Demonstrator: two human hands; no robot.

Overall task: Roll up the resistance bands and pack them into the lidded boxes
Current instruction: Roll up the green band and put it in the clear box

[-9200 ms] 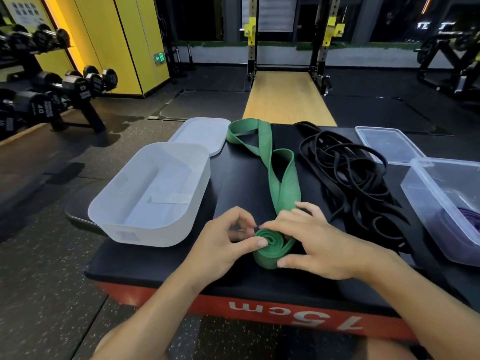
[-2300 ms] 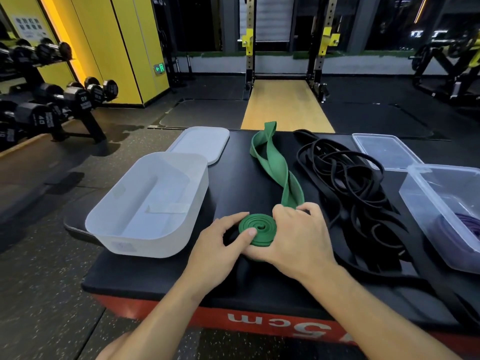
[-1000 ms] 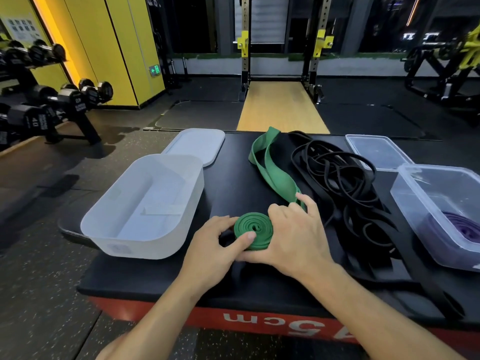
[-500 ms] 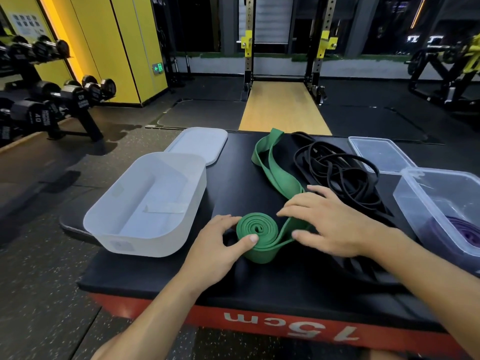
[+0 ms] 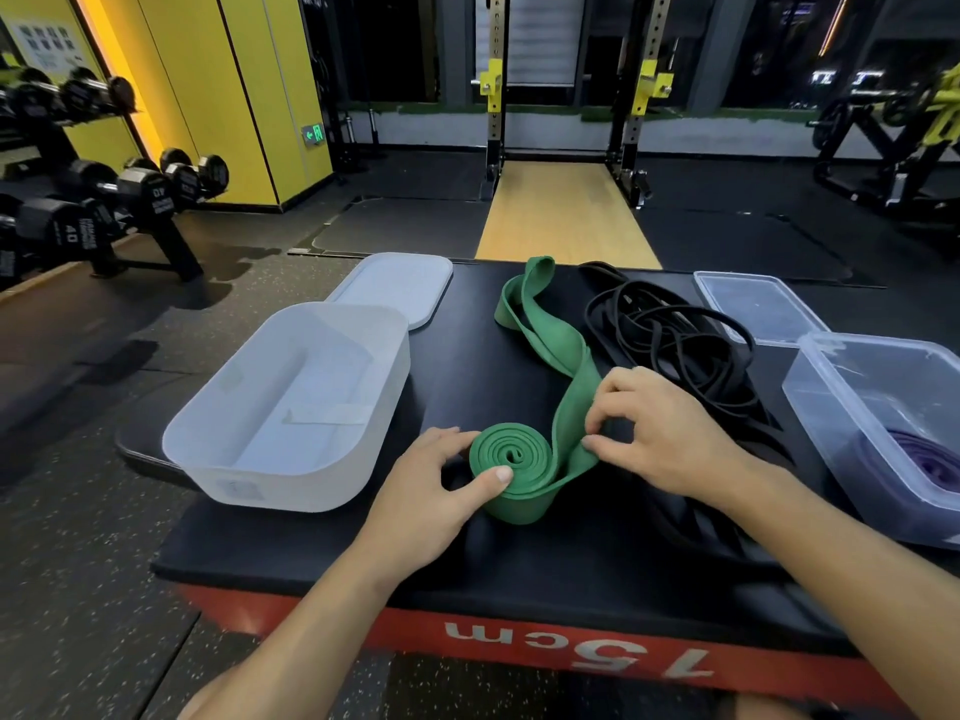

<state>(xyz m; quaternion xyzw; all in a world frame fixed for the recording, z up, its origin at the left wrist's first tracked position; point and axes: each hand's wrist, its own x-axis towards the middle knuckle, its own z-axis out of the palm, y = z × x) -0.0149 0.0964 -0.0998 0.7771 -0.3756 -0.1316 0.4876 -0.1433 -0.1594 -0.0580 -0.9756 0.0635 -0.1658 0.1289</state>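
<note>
So the right hand slid off the coil and now pinches the loose tail of the wide green rubber band; left hand grips its coil near the front edge of the black plyo box; maybe half rolled, tangled black bands not started.

On my feed the body comes down to two arms. The left hand and the right hand are bare, with knuckles and skin creases plainly lit. The nails I can make out are cut short. The left thumbnail is rounded and cleanly trimmed. The left forearm and the right forearm are slim, smooth and uncovered all the way to the edge of my picture. A rounded patch of bare skin shows at the bottom edge, and I cannot tell which part of the body it is.
</note>
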